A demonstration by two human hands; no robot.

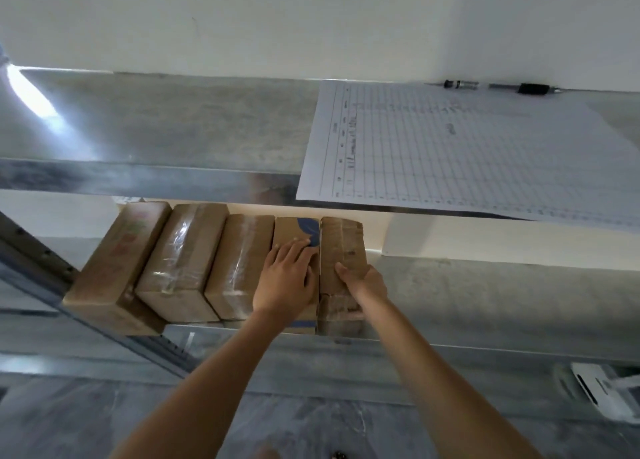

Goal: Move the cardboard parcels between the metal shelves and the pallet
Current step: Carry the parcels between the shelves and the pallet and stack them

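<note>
Several cardboard parcels stand side by side on the middle metal shelf [485,303]. The rightmost parcel [341,240] is taped brown card; my right hand [363,285] grips its near right edge, thumb on top. Next to it on the left is a parcel with a blue mark [294,230]. My left hand [287,278] lies flat on top of that one, fingers straight. Further left stand three more parcels; the nearest of them [239,264] touches the blue-marked one.
The upper shelf [156,126] carries a gridded paper sheet [467,154] overhanging its front edge, and pens [498,86] at the wall. A slanted shelf upright [38,261] is at the left. A white device [602,393] lies lower right. Grey floor lies below.
</note>
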